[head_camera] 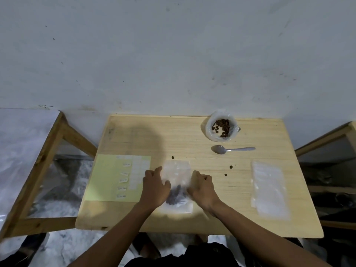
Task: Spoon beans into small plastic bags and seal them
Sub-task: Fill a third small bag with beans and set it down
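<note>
A small clear plastic bag [177, 170] with dark beans in its lower half lies flat on the wooden table [192, 135], mouth pointing away from me. My left hand [154, 186] holds its left edge with curled fingers, and my right hand [202, 187] grips its right edge the same way. A metal spoon [230, 149] lies bare on the table behind them. A white bag of beans [221, 128] stands open at the back right.
A stack of clear plastic bags [269, 189] lies at the right. A yellow sheet with white labels [117, 178] lies at the left. Three loose beans [230, 167] are scattered mid-table. Wooden frames stand on both sides of the table.
</note>
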{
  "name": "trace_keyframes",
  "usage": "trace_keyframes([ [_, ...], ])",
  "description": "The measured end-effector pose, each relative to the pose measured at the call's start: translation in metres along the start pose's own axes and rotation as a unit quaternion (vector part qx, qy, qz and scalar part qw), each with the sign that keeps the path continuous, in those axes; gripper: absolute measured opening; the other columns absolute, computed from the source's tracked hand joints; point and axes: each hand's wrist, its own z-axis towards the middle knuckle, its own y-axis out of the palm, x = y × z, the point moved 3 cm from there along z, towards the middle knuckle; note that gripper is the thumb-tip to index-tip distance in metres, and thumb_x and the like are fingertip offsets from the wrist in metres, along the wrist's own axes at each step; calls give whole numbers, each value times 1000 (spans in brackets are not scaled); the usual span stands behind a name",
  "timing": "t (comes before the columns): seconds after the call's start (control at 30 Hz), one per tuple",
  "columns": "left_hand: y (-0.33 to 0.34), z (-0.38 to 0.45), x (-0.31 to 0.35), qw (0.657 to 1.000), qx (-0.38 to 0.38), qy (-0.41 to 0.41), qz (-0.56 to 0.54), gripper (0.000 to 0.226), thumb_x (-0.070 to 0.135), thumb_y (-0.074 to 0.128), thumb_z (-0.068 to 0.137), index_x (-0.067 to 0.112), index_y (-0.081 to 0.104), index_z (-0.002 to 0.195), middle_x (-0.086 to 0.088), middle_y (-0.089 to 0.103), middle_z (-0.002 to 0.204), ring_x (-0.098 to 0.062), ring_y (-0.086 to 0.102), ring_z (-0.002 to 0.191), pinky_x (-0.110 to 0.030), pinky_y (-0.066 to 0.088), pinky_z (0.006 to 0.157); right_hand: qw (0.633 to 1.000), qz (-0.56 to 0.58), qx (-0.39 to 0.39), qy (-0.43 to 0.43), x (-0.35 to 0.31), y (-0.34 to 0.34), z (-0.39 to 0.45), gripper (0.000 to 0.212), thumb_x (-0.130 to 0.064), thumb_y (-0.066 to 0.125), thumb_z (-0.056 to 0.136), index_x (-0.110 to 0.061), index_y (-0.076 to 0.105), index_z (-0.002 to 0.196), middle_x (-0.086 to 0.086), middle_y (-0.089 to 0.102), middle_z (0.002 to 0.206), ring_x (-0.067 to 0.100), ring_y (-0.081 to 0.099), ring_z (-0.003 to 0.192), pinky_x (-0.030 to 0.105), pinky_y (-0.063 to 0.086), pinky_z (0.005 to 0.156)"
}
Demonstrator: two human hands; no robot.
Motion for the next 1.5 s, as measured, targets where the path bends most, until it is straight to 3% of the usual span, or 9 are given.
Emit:
trace_keyframes([
  [0.2,4,13,77,990,19,110,-88,38,16,59,91,21,54,128,-2,51,117,-13,56,98,-21,41,87,997,11,82,4,30,-74,0,67,-21,61,89,-13,31,149,13,34,133,30,36,129,38,33,112],
  [0.47,103,19,177,967,-178,54,-171,40,25,59,85,19,57,125,0,65,108,-19,65,95,-29,51,78,973,-4,209,97,137,-167,-14,62,-27,59,91,-15,36,147,15,40,142,34,37,132,40,35,106],
  [0.73,175,-9,222,935,-321,-17,-148,28,20,56,89,10,54,115,-4,51,99,-18,50,87,-29,48,76,961,-16,178,209,209,-178,-34,46,-34,53,86,-18,47,129,14,44,130,32,40,119,40,42,95],
  [0.87,186,-13,225,941,-305,-23,-144,57,20,56,89,9,39,142,-4,52,123,-17,54,95,-29,51,80,968,-15,166,189,203,-168,-41,48,-31,52,92,-18,39,136,12,35,138,32,33,127,38,36,99],
  [1.0,183,-15,225,961,-245,25,-125,63,22,56,88,13,35,147,-4,47,140,-21,53,116,-28,50,89,959,21,224,174,196,-170,-47,52,-33,56,92,-19,39,140,11,38,137,33,36,126,40,38,101],
  [1.17,147,-17,232,968,-102,100,-205,28,17,57,90,23,48,115,0,58,114,-12,57,94,-22,42,71,912,262,304,86,164,-189,-48,14,-17,61,89,-6,53,92,9,60,88,25,59,81,46,53,80],
  [1.3,97,-5,233,959,16,160,-231,11,14,60,92,17,51,97,6,59,82,-12,59,77,-11,42,60,912,336,233,-30,116,-203,-45,5,-8,59,89,-10,62,93,14,68,87,23,64,75,31,51,69],
  [1.43,45,13,226,946,21,213,-244,11,14,63,91,22,55,90,4,58,75,-15,58,72,-32,50,69,905,380,161,-106,66,-216,-44,15,-21,60,95,-11,69,102,12,73,93,22,67,80,34,50,74],
  [1.5,20,19,223,942,24,232,-242,12,15,63,91,23,56,88,7,55,73,-9,54,66,-26,47,66,903,384,140,-131,42,-222,-41,21,-27,59,95,-10,71,102,11,74,95,21,69,82,33,51,74],
])
